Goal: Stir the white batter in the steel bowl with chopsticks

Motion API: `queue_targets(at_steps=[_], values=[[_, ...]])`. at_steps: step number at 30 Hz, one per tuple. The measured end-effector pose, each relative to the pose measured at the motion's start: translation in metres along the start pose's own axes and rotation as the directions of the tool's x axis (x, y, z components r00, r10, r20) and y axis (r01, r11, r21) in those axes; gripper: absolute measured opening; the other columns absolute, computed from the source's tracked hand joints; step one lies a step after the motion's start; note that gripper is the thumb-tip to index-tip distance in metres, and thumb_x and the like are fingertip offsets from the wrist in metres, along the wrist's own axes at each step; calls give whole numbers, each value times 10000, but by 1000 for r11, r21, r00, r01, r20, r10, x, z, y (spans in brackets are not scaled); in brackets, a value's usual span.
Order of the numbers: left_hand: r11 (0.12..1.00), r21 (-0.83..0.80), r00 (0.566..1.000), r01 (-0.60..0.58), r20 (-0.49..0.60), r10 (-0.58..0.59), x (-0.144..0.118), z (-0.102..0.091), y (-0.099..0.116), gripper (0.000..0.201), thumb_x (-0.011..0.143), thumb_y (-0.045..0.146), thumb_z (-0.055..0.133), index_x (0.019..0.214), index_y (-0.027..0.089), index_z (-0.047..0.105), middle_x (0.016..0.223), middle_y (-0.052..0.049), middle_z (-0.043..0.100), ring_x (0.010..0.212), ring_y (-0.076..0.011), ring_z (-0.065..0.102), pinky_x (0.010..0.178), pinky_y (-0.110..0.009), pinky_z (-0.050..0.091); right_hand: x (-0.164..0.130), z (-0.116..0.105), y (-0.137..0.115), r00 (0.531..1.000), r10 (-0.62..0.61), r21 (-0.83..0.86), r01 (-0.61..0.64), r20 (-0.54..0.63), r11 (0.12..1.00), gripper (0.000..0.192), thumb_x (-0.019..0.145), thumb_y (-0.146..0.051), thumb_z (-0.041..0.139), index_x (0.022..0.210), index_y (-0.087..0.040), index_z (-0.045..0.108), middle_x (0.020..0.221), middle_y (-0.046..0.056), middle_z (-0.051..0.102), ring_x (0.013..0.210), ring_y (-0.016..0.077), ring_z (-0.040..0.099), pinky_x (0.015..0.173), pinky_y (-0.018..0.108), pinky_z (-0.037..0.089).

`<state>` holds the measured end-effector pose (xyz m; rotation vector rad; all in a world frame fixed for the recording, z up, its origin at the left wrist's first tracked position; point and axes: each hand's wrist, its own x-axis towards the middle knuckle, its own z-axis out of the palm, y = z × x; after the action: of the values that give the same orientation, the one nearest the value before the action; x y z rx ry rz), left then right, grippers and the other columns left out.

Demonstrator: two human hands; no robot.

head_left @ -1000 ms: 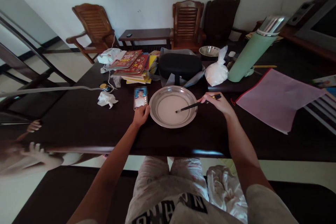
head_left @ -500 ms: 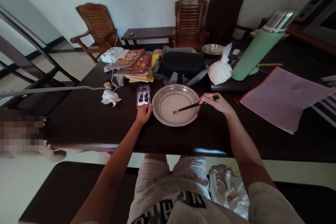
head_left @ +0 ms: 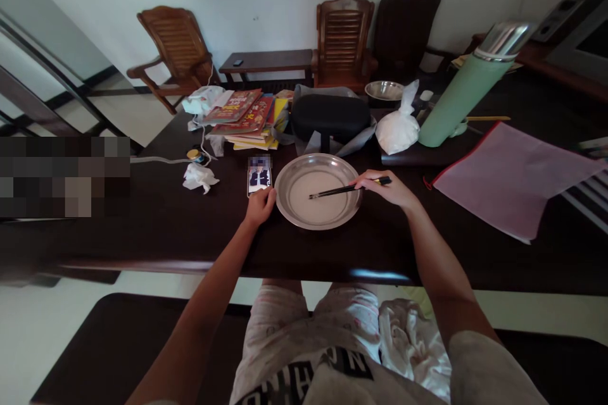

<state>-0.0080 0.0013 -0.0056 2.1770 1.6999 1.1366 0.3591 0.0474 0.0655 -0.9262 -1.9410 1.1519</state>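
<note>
I see my right hand closed around a pair of dark chopsticks, the fingers pinching them near the upper end; their tips lie over the pale contents in the middle of the metal plate; the plate sits on the dark bench directly in front of me. My left hand rests on the bench, touching the left rim of the plate, the fingers curled loosely and holding nothing; just beyond it lies a phone with its screen lit. Behind the plate stand a black case, a white plastic bag, a stack of books and a green thermos lying tilted; a pink folder is at the right.
</note>
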Motion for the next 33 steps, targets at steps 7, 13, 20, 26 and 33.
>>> queue_targets(at_steps=[7, 13, 20, 26, 33], values=[[1000, -9, 1000, -17, -6, 17, 0, 1, -2, 427, 951, 433, 361, 589, 207, 351, 513, 15, 387, 500, -114, 364, 523, -282, 289, -4, -8, -2, 995, 21, 56, -16, -101, 998, 404, 855, -596, 634, 691, -245, 750, 815, 52, 780, 856, 241, 734, 841, 369, 526], [1000, 2, 1000, -13, -8, 13, 0, 1, -2, 421, 948, 422, 363, 586, 207, 349, 513, 15, 383, 498, -115, 363, 529, -284, 289, 0, -3, 3, 998, -29, -25, 28, -49, 999, 346, 851, -580, 646, 796, -264, 774, 978, 44, 791, 949, 237, 706, 895, 379, 507], [1000, 2, 1000, -19, -10, 19, 1, 2, -2, 418, 950, 414, 366, 589, 205, 356, 512, 15, 391, 500, -112, 368, 527, -280, 293, -4, -4, -1, 1000, 5, 43, -4, -29, 999, 397, 873, -579, 619, 722, -240, 759, 858, 51, 787, 860, 236, 722, 810, 354, 510], [1000, 15, 999, -25, -22, 25, 1, 1, -2, 431, 951, 425, 361, 580, 207, 331, 501, 21, 362, 489, -107, 338, 511, -277, 270, 1, -1, 6, 995, -74, -33, 72, -62, 997, 321, 876, -537, 637, 806, -256, 775, 972, 46, 791, 943, 236, 700, 896, 382, 494], [1000, -1, 1000, -27, -15, 27, 0, 1, -2, 434, 957, 426, 352, 583, 206, 327, 507, 22, 369, 494, -104, 341, 513, -270, 275, -2, -2, 3, 998, -43, 33, 44, -40, 998, 369, 878, -560, 624, 742, -248, 768, 867, 43, 784, 866, 228, 716, 851, 364, 508]])
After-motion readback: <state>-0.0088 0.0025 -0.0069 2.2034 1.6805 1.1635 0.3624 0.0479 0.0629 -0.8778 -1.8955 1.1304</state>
